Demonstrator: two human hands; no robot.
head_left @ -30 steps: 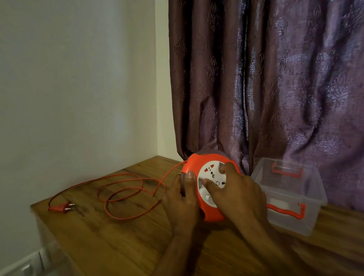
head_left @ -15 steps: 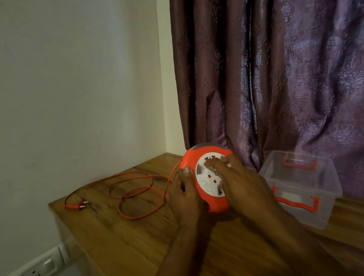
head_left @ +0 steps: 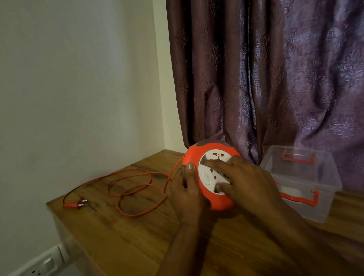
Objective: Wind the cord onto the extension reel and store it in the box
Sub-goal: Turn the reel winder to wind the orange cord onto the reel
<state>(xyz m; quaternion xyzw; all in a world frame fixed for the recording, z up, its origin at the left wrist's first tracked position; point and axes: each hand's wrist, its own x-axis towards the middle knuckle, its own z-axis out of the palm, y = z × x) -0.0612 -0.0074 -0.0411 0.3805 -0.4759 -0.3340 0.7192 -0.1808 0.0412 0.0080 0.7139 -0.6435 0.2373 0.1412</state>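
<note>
- At the centre of the frame, the orange extension reel (head_left: 213, 177) stands on edge on the wooden worktop (head_left: 128, 237), its white socket face turned toward the camera.
- The left hand (head_left: 187, 194) grips the reel's left rim — thumb up over the orange edge, fingers curled out of sight behind it.
- The right hand (head_left: 244, 180) lies on the socket face, fingers bent and spread across the white disc, fingertips pressing on it; it covers the reel's right side.
- Left of the reel, the orange cord (head_left: 134, 186) runs out from the rim and lies in loose loops across the worktop, well short of wound.
- The cord ends at the plug (head_left: 75, 204), lying flat near the worktop's left edge, its two pins pointing right.
- Just right of the hands, in the right middle of the frame, sits the box (head_left: 306, 182) — clear plastic, open at the top, with orange latches on its near and far sides; the reel is beside it, not inside.
- A purple patterned curtain (head_left: 280, 63) hangs behind the reel and box, filling the upper right.
- A pale wall (head_left: 61, 82) fills the upper left, and a white wall socket (head_left: 35, 275) shows at the lower left, below the worktop's edge.
</note>
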